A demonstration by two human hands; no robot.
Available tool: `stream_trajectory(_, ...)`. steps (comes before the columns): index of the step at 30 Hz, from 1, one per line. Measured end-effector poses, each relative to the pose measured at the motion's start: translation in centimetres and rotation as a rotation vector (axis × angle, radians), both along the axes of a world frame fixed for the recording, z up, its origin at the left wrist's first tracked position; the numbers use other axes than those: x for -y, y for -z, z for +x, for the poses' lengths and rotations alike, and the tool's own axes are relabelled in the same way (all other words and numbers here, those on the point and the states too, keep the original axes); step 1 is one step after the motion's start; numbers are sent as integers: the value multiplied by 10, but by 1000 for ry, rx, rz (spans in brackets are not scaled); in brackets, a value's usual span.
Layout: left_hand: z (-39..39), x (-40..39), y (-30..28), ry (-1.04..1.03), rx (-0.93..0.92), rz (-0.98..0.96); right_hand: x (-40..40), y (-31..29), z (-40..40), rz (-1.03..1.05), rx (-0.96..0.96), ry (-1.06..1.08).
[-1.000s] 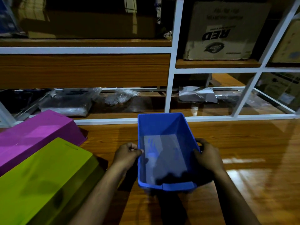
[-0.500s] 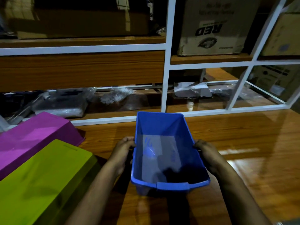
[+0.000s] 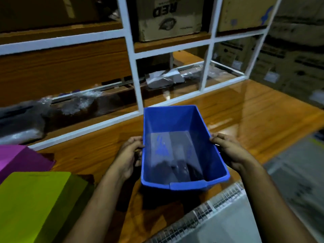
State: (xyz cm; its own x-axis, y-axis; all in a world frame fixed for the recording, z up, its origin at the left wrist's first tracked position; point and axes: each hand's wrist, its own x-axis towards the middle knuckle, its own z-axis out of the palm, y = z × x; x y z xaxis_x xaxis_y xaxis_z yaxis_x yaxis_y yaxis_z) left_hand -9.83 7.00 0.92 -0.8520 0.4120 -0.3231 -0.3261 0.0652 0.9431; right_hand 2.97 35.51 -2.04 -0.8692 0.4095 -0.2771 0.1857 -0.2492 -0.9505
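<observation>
A blue plastic bin [image 3: 178, 120] is held over the wooden table [image 3: 254, 116], its open top facing me. A clear plastic bag lies flat on its bottom. My left hand [image 3: 129, 155] grips the bin's left wall, fingers curled at the rim. On the opposite side, my right hand [image 3: 229, 149] grips the right wall the same way. The bin tilts slightly, with its near lip over the table's front part.
A green bin [image 3: 35, 204] and a magenta bin [image 3: 19, 158] lie upside down at the left. A white-framed shelf [image 3: 133, 55] with cardboard boxes [image 3: 168, 16] and plastic-wrapped items stands behind the table. A grey sheet with a mesh-patterned edge [image 3: 226, 221] shows at the bottom right.
Both hands have lifted the blue bin and drawn it nearer to me and rightward. The view has swung to the right, bringing the table's right end and the grey sheet into sight.
</observation>
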Motion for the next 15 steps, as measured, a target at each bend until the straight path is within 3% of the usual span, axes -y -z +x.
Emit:
stream_trajectory(6, 21, -77, 4, 163, 27, 21, -52, 0, 73, -34, -20, 169)
stream_trajectory(15, 85, -258, -4, 449, 19, 22, -181, 7, 199, -42, -70, 422)
